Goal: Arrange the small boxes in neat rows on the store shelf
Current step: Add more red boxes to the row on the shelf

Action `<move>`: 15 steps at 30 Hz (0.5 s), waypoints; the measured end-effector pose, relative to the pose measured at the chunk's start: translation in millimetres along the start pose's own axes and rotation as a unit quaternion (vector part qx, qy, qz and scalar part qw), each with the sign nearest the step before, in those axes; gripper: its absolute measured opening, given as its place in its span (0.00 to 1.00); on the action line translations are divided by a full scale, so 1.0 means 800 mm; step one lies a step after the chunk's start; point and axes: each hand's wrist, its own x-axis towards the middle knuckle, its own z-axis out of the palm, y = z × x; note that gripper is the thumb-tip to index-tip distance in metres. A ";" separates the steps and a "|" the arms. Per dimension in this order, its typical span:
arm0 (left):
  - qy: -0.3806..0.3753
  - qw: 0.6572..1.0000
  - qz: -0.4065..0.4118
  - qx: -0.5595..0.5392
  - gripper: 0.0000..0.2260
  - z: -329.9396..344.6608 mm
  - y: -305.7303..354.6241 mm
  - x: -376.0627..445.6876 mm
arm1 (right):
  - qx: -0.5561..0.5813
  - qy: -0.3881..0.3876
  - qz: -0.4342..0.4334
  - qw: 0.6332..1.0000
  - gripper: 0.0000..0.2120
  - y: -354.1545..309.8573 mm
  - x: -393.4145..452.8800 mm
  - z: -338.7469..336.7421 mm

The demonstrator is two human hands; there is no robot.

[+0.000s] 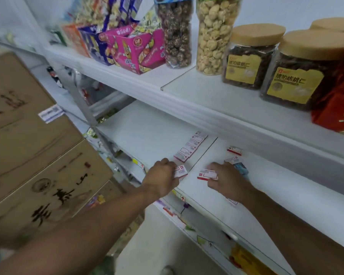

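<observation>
Left hand (163,178) is curled round a small box (180,172), pinching it by the short sides at the front of the shelf (147,135); at its 1 o'clock the row (191,146) already runs back in a tidy line along the panel seam. These boxes look light and stiff, thin card, so a fingertip pinch across the narrow edges should do; squeeze hard and a wall may dent, and on that smooth white board they will likely slide at a nudge. Moving right, the right hand (228,179) has thumb and fingers closed on a second box (207,174), lying flat. At 1 o'clock from that hand a loose box (231,160) and a blue box (241,168) sit partly under the knuckles, and further back another stray (234,150) lies askew. Print on every label is blurred, unreadable. Something white peeks from beneath the right wrist, cannot tell what. How deep the row goes under the upper shelf is hidden.
</observation>
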 end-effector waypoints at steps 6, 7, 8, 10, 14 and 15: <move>0.011 0.997 -0.080 0.018 0.18 -0.033 -0.035 -0.081 | 0.020 -0.071 -0.101 0.992 0.19 -0.064 0.013 0.026; 0.012 0.995 -0.093 0.026 0.16 -0.040 -0.044 -0.094 | 0.016 -0.081 -0.115 0.990 0.19 -0.079 0.015 0.029; 0.013 0.993 -0.108 0.035 0.15 -0.048 -0.054 -0.106 | 0.009 -0.089 -0.128 0.988 0.19 -0.094 0.016 0.033; 0.021 0.989 -0.138 0.043 0.18 -0.061 -0.078 -0.128 | -0.006 -0.096 -0.157 0.983 0.19 -0.124 0.018 0.040; 0.043 0.984 -0.168 0.042 0.20 -0.085 -0.119 -0.165 | -0.029 -0.077 -0.194 0.977 0.20 -0.178 0.027 0.057; 0.049 0.984 -0.168 0.044 0.20 -0.089 -0.129 -0.173 | -0.035 -0.071 -0.199 0.977 0.19 -0.190 0.029 0.062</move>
